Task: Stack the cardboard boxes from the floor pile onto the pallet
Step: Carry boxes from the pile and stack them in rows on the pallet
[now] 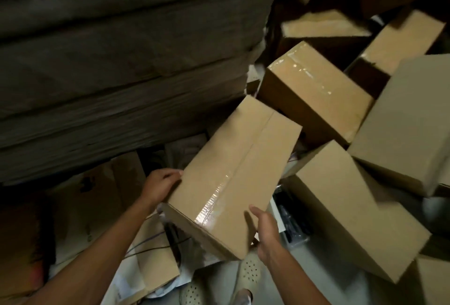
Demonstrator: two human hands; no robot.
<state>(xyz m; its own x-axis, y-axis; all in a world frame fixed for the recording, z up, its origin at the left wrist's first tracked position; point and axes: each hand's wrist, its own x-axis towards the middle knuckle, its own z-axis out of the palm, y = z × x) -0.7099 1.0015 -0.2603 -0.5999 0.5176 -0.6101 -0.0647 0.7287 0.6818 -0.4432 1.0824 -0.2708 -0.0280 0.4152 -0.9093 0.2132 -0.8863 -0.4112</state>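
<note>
A taped cardboard box [233,170] is held between both hands at the centre of the view, tilted with its long axis running up and right. My left hand [162,186] grips its left edge with the fingers curled over the top. My right hand [265,231] holds its near right corner, thumb on the top face. A loose pile of cardboard boxes [314,90] fills the right side, lying at mixed angles. No pallet can be made out.
A tall dark wrapped stack [121,61] walls off the left and top. Flattened cardboard [102,197], papers and cables [155,246] litter the floor at lower left. A large box [355,209] lies close on the right. My perforated shoes [248,270] stand below the held box.
</note>
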